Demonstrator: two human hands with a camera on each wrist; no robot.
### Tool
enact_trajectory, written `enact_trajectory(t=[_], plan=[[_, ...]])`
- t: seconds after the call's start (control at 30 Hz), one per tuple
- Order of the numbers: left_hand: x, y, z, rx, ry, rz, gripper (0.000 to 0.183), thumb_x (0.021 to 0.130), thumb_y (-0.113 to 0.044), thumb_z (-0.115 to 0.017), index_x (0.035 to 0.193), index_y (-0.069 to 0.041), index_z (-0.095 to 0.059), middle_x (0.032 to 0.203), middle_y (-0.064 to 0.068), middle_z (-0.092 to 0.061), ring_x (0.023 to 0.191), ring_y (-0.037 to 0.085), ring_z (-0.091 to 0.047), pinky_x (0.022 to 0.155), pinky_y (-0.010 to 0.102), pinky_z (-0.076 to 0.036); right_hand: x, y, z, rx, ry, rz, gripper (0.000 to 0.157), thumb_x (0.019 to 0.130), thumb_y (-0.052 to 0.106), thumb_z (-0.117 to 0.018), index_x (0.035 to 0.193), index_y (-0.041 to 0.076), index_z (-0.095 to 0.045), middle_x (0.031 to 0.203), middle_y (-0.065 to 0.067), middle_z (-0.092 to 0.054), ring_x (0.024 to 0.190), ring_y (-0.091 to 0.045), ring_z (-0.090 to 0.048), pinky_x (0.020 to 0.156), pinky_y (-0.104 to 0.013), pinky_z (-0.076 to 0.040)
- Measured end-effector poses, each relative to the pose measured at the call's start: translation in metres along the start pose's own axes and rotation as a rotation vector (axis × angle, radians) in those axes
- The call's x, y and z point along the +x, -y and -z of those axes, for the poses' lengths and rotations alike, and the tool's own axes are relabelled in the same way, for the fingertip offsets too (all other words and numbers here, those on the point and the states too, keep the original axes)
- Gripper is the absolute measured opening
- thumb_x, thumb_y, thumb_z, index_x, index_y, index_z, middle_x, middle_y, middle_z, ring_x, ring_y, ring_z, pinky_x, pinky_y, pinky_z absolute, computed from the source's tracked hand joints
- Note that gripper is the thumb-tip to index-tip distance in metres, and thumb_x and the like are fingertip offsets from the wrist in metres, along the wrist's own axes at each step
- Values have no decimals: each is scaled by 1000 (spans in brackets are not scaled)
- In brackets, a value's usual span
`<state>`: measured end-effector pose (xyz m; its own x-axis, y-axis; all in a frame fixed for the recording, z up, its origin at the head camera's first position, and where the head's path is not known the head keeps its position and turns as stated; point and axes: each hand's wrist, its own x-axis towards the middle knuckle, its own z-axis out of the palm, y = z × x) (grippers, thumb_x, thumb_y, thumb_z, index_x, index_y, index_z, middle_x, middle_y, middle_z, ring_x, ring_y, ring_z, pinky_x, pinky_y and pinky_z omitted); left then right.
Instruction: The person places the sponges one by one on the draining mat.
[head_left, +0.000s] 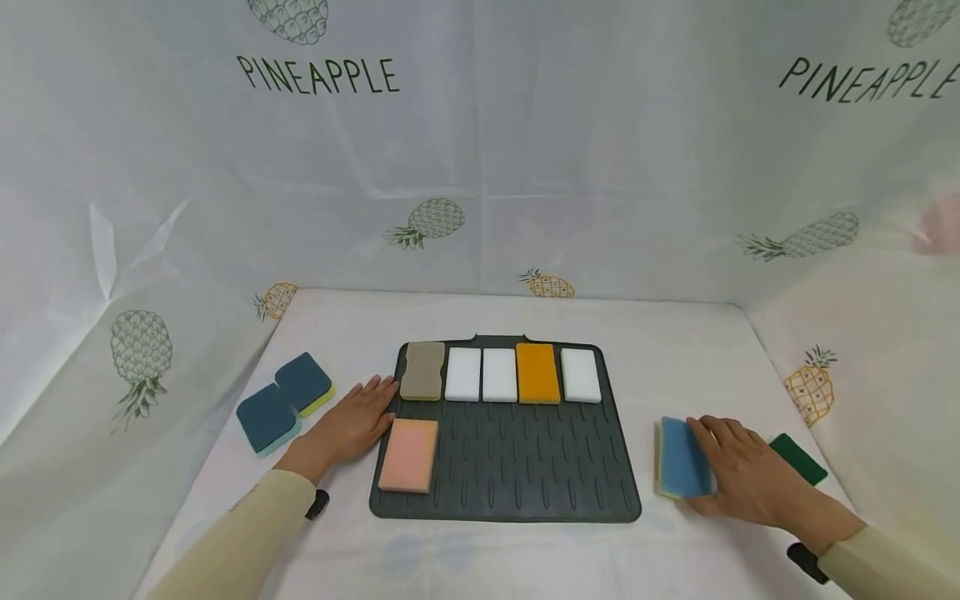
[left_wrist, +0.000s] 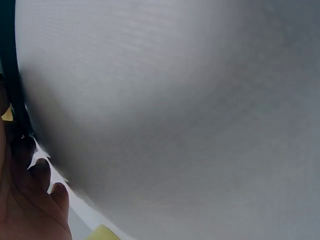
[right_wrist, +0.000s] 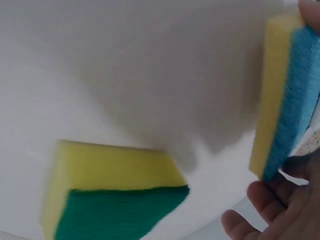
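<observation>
My right hand [head_left: 738, 471] grips a blue-and-yellow sponge [head_left: 686, 458] by its edges, thumb on the near side and fingers on the far side. In the right wrist view that sponge [right_wrist: 287, 100] stands tilted, its yellow layer facing left. Beside the hand lies a green-and-yellow sponge [right_wrist: 120, 210], partly covered by the hand in the head view. My left hand [head_left: 352, 425] lies with fingers extended, its fingertips at the left edge of the dark ribbed mat [head_left: 525, 467]. A pink sponge [head_left: 408, 456] rests on the mat near those fingers.
Along the mat's back row sit a grey-brown sponge [head_left: 423, 371], several white sponges [head_left: 462, 375] and an orange sponge [head_left: 537, 373]. Two dark blue sponges [head_left: 267, 418] lie left of my left hand. A white pineapple-print sheet [head_left: 600, 167] rises behind and at both sides.
</observation>
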<state>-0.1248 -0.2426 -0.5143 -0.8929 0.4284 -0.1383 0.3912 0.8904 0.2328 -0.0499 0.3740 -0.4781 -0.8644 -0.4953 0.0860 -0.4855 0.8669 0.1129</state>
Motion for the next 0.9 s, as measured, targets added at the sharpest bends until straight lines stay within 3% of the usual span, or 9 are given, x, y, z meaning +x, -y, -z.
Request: enact_trajectory(t=[0.07,0.17,0.27,0.37,0.63,0.9], plan=[[1,0,1,-1,4,1,63,113,-33,-47,165,-1,-32,170,20,-33,159,42,-28,128,62,-25,10,-1,-2,-16,-103,21,116,70,79,-80,141,-7,-52,128,-27,-59,114,-44,-60,91,-62,-56],[0,-1,1,-4,8,4,64,113,-34,-46,165,0,-30,171,21,-32,159,42,-27,128,61,-25,30,0,-4,-27,-216,45,117,76,88,-66,139,-10,-52,125,-30,-59,108,-46,-61,86,-62,-56],[-2,-1,0,-10,3,10,64,114,-33,-46,165,0,-29,171,20,-31,160,42,-27,129,61,-24,54,8,-2,-25,-270,60,120,83,94,-43,138,-12,-52,123,-32,-59,107,-49,-60,87,-61,-56],[-3,-1,-1,-16,-12,8,63,114,-32,-46,165,1,-30,171,21,-32,159,42,-27,129,61,-25,77,21,1,-20,-287,76,118,85,91,-36,138,-13,-51,124,-33,-59,109,-49,-60,89,-60,-55],[-2,-1,-3,-20,2,23,64,114,-34,-46,166,0,-28,172,19,-30,160,41,-25,129,61,-24,125,59,17,-37,-266,126,115,71,73,-76,143,-12,-49,129,-32,-56,112,-45,-57,93,-55,-56],[-3,-3,0,-38,1,23,64,113,-31,-47,165,1,-28,171,20,-31,160,42,-25,129,62,-23,149,85,25,-15,-209,128,116,72,74,-78,146,-10,-48,135,-30,-54,118,-43,-55,101,-54,-53]])
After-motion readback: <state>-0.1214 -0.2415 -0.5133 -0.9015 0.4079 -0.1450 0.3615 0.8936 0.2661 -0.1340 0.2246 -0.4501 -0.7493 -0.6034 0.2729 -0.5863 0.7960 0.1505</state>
